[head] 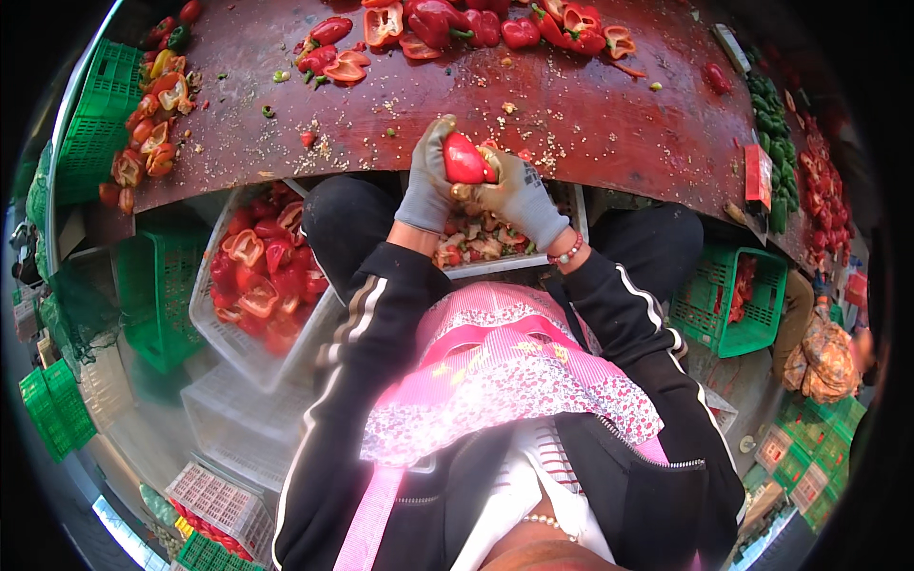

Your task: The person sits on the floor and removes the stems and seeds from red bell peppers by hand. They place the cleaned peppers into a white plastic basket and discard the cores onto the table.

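Note:
Both hands wear grey work gloves with stained, coated fingers. My left hand (pixel 430 175) grips a red bell pepper (pixel 465 158) from its left side, just above the near edge of the red table (pixel 357 135). Against the pepper's right side are the curled fingers of my right hand (pixel 515 187); whether they hold a small tool or a piece of the pepper cannot be told. Below the hands, between the knees, a white crate (pixel 500 268) holds pepper cores and scraps. Pale seeds lie scattered on the table around the hands.
Whole and cut red peppers (pixel 435 25) lie at the table's far side, orange pieces (pixel 161 135) at its left end, green peppers (pixel 775 143) at its right. A white crate (pixel 207 314) of red halves stands left of my knee. Green crates (pixel 767 307) flank me. A person (pixel 821 350) is at far right.

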`<state>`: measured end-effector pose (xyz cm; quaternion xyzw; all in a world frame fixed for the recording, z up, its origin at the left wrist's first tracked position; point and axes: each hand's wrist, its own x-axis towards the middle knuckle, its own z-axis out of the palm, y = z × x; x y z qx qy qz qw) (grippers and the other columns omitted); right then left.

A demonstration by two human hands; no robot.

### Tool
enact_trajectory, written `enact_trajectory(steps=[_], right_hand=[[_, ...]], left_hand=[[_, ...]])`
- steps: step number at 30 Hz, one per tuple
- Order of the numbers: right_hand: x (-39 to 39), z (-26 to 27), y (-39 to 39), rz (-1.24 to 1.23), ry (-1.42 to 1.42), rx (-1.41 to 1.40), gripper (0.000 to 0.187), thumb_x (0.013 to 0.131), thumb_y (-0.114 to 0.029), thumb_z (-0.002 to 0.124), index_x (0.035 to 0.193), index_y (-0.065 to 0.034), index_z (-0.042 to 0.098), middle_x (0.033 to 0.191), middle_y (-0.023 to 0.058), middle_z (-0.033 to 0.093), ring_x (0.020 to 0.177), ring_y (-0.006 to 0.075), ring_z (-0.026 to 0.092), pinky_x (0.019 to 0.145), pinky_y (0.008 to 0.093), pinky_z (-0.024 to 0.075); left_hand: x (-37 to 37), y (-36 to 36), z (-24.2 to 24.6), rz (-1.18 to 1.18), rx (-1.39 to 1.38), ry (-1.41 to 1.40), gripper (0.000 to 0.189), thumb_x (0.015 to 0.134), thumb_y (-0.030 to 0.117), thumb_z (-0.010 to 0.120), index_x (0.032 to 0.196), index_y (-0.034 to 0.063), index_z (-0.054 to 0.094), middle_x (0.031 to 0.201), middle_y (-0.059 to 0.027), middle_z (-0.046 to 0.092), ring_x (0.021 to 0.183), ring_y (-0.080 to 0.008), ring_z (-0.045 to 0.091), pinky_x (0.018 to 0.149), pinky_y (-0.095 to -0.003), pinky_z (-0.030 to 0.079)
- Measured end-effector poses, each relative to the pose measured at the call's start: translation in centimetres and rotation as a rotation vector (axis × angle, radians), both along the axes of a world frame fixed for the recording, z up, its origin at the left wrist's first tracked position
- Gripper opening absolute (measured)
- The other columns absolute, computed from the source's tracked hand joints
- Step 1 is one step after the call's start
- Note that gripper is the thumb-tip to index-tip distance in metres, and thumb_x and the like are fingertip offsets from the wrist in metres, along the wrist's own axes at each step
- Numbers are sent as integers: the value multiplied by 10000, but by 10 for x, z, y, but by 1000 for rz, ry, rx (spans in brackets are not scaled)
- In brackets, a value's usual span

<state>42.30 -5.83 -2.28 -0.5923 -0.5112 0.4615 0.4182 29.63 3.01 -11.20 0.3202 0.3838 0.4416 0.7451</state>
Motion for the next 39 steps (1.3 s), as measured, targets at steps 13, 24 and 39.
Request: enact_trajectory(steps=[13,24,39], right_hand=[[7,4,-10,-138,573,-438,189,889,-79,707,1049,4,647,775,66,685,577,134,660,453,252,526],[61,-20,-50,97,660,-292,489,958,-238,696,1355,3,544,1197,114,671,961,139,668,827,276,560],[221,-78,166,-346,-1347,-347,393,830,-176,687,1213,-163,603,1254,108,611,1047,332,676,818,491,553]], left_hand=[[-11,10,26,-378,-121,-442,254,1006,217,590,1176,32,629,1075,-102,675,974,-180,643,868,-303,535],[-90,25,79,-7,408,-159,304,933,134,661,1205,10,605,1112,-125,655,1044,-208,621,926,-340,528],[-1,48,78,-506,94,-66,441,1042,296,542,1378,13,521,1291,-123,618,1149,-225,621,947,-407,537]])
